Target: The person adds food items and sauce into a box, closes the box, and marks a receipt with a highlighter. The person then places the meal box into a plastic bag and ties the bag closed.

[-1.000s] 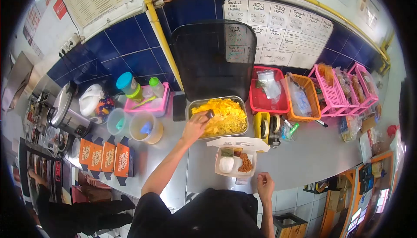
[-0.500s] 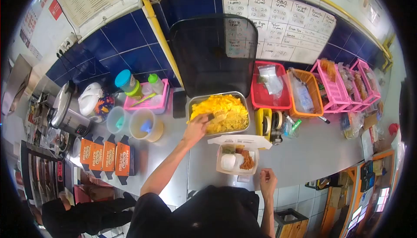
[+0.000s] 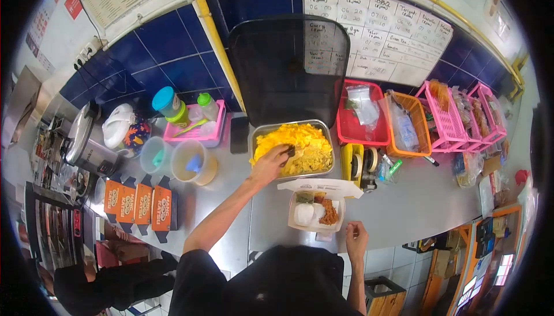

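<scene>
My left hand (image 3: 271,165) is closed on a small dark utensil (image 3: 291,151) over the metal tray (image 3: 331,166), which is filled with yellow scrambled egg (image 3: 303,143). The utensil's exact kind is too small to make out. Just in front of me sits an open paper food box (image 3: 292,225) with white rice (image 3: 303,214), a reddish-brown fried piece (image 3: 328,213) and small green and orange portions at its back. To the right of the box, my right hand (image 3: 356,236) hangs near the counter's edge, its fingers curled, with nothing visible in them.
A dark translucent lid (image 3: 285,73) stands upright behind the egg tray. Red (image 3: 362,137) and orange (image 3: 411,150) baskets stand right, beside a yellow tape dispenser (image 3: 348,163). Plastic tubs (image 3: 202,174) and orange boxes (image 3: 161,209) are left. Another person's dark-clothed leg (image 3: 127,281) shows lower left.
My left hand has shifted slightly right over the egg, with the dark utensil in it. My right hand stays beside the food box. The view has tilted a little.
</scene>
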`<action>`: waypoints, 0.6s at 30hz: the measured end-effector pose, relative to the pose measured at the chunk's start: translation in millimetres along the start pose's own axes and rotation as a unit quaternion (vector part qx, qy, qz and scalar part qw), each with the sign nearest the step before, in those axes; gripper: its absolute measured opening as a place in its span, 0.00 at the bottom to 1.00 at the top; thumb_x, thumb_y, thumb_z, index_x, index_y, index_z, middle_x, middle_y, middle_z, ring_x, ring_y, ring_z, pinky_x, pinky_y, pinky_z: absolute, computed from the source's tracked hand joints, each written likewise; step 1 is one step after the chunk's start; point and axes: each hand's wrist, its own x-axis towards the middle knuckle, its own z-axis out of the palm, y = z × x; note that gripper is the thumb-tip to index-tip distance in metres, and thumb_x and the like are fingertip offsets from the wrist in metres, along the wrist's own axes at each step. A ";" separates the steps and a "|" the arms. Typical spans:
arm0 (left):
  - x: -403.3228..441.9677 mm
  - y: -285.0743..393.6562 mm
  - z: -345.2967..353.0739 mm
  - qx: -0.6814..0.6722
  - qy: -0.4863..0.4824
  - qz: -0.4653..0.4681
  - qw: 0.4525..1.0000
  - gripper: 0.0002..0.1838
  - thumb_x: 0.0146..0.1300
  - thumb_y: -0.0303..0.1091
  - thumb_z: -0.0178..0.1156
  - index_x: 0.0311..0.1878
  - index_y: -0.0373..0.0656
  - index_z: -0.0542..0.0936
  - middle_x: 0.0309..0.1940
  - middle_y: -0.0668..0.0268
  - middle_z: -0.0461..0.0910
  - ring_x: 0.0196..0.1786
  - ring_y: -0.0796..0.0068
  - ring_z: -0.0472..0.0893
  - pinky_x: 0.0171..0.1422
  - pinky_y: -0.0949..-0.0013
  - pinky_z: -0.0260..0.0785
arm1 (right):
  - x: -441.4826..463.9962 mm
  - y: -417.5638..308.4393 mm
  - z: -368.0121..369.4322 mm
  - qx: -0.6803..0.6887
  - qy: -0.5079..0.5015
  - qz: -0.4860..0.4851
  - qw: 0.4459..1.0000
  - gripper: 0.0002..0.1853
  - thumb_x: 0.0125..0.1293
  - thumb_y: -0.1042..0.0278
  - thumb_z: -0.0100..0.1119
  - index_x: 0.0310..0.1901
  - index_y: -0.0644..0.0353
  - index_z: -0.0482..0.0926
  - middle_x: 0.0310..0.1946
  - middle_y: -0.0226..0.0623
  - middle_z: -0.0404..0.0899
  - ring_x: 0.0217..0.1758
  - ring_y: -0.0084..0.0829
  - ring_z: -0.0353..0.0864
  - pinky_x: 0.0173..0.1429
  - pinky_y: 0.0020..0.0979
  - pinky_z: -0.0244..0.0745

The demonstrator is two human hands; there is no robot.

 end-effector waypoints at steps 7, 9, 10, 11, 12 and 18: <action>-14.8 -25.1 32.1 0.026 -0.133 0.028 0.990 0.17 0.57 0.25 0.63 0.52 0.44 0.78 0.64 0.61 0.76 0.61 0.54 0.80 0.59 0.58 0.78 | -1.5 5.3 -4.0 0.015 0.015 -0.010 1.000 0.06 0.73 0.72 0.56 0.43 0.63 0.81 0.29 0.33 0.83 0.31 0.22 0.82 0.37 0.27 0.75; -6.3 -26.8 21.3 0.022 -0.175 0.062 0.982 0.17 0.60 0.27 0.63 0.53 0.43 0.79 0.61 0.58 0.78 0.57 0.52 0.82 0.59 0.57 0.77 | -3.1 9.2 -6.4 0.018 0.018 -0.004 1.000 0.06 0.73 0.72 0.57 0.43 0.63 0.81 0.29 0.33 0.83 0.31 0.22 0.82 0.37 0.27 0.75; -1.7 -24.1 11.3 0.025 -0.176 0.065 0.982 0.17 0.60 0.27 0.63 0.53 0.43 0.79 0.61 0.58 0.78 0.57 0.52 0.82 0.59 0.57 0.77 | -5.4 11.8 -6.4 0.020 0.022 0.004 1.000 0.06 0.73 0.72 0.57 0.43 0.64 0.81 0.29 0.33 0.84 0.31 0.22 0.82 0.37 0.27 0.75; 1.7 -19.2 0.9 0.003 -0.210 0.016 0.978 0.15 0.61 0.28 0.63 0.53 0.42 0.80 0.58 0.57 0.79 0.55 0.50 0.82 0.58 0.56 0.77 | -8.0 15.5 -6.4 0.022 0.024 0.005 0.999 0.06 0.73 0.72 0.57 0.43 0.64 0.81 0.29 0.33 0.84 0.31 0.22 0.82 0.37 0.27 0.75; 4.9 -16.7 -6.2 -0.019 -0.243 -0.032 0.969 0.14 0.63 0.29 0.62 0.52 0.41 0.80 0.56 0.55 0.81 0.53 0.48 0.82 0.56 0.55 0.77 | -9.3 19.6 -5.9 0.036 0.035 0.008 0.999 0.06 0.73 0.70 0.58 0.42 0.62 0.82 0.28 0.33 0.83 0.30 0.23 0.80 0.36 0.27 0.74; -7.0 -6.7 -20.7 -0.106 -0.059 -0.147 0.982 0.10 0.65 0.29 0.62 0.49 0.41 0.81 0.46 0.52 0.82 0.49 0.45 0.82 0.52 0.52 0.76 | -15.5 22.3 -9.6 0.021 0.043 0.017 0.999 0.06 0.73 0.70 0.59 0.42 0.62 0.82 0.28 0.32 0.83 0.31 0.22 0.80 0.36 0.27 0.73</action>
